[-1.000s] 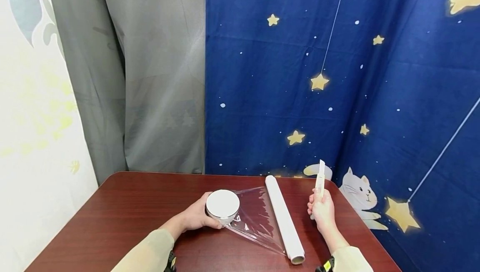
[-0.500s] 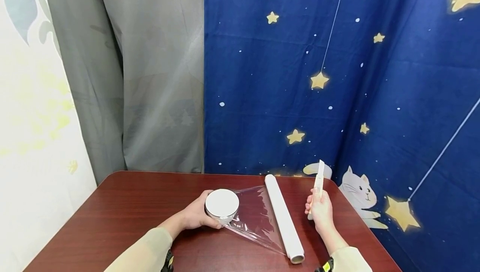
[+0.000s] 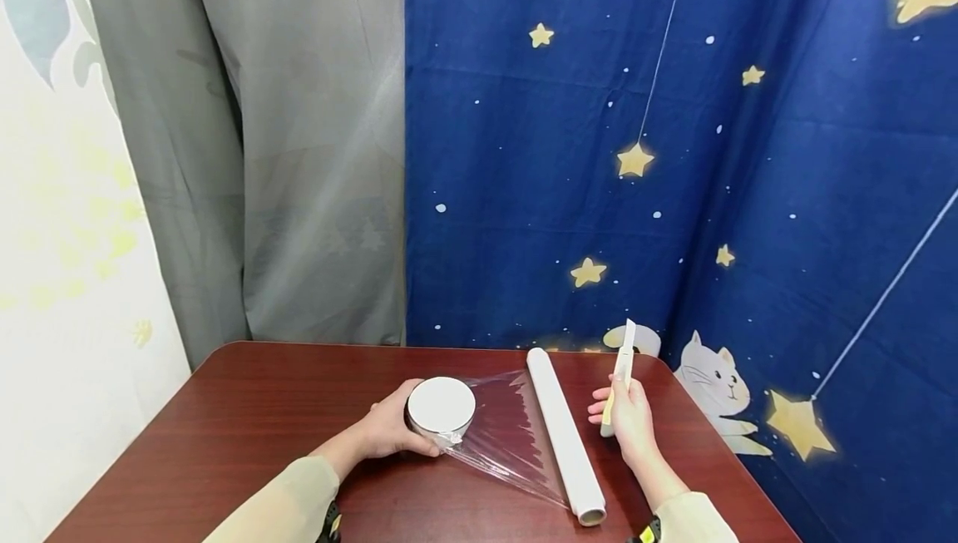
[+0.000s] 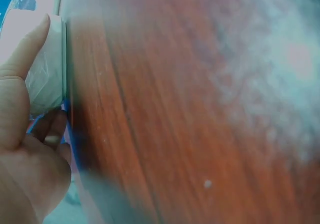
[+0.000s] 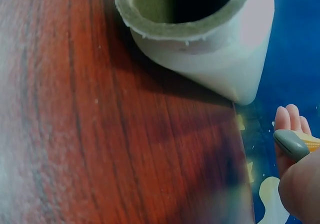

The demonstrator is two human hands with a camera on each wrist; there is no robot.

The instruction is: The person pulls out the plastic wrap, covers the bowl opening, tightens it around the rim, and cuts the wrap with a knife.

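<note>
Left hand (image 3: 387, 424): curled round the tub (image 3: 441, 407)
Right hand (image 3: 632, 422): pinches the cutter (image 3: 624, 362)
Clear film (image 3: 512, 422): spans from tub to roll (image 3: 565, 435)
Roll: lies on the table (image 3: 299, 397)

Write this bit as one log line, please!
left hand: holds round white-topped container | right hand: holds pale-yellow utility knife, blade out | clear plastic film: between container and long white roll

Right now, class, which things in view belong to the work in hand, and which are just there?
In the work: round white-topped object; clear plastic film; white cylindrical roll; pale utility knife, blade out.

Just there: grey fabric curtain; blue star-patterned curtain; its printed white cat.
</note>
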